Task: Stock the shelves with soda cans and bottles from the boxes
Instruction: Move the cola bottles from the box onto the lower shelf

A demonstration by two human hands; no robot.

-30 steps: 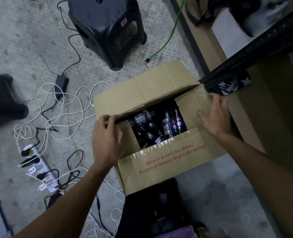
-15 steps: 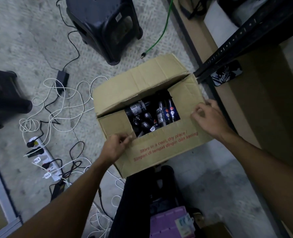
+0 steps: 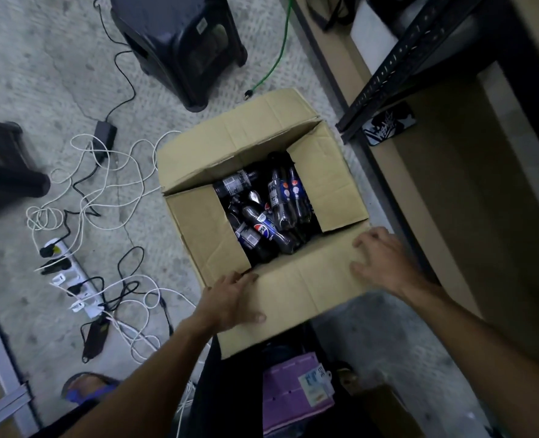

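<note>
— Where are my hands?
— Your left hand [image 3: 232, 299] lies flat on the near flap of the cardboard box [image 3: 306, 281], at 7 o'clock, fingers loosely spread and gripping nothing.
— And the bottles?
— The bottles [image 3: 263, 229] lie heaped inside the open box. Most run from 11 to 5 o'clock with necks toward 11; one at the far edge points its neck toward 2.
— My right?
— Your right hand [image 3: 384, 263] presses the same flap at 4 o'clock, fingers wide, holding nothing. The shelf frame [image 3: 397, 69] stands at 2 o'clock.
</note>
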